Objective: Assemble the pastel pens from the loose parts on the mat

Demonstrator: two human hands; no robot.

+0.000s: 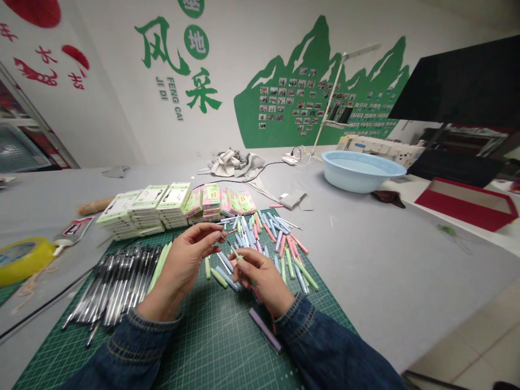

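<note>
My left hand (189, 265) is closed at the fingertips in a pinch on a small slim piece (222, 236) I can't quite resolve, and my right hand (264, 279) pinches a thin pen refill (234, 251) just beside it, both held above the green cutting mat (227, 346). Pastel pen barrels (264, 238) lie loose in a heap ahead, with clear black-ink pens (117, 284) on the left. These look light, stiff and smooth, ready to roll, so I'd take each gently by its middle
</note>
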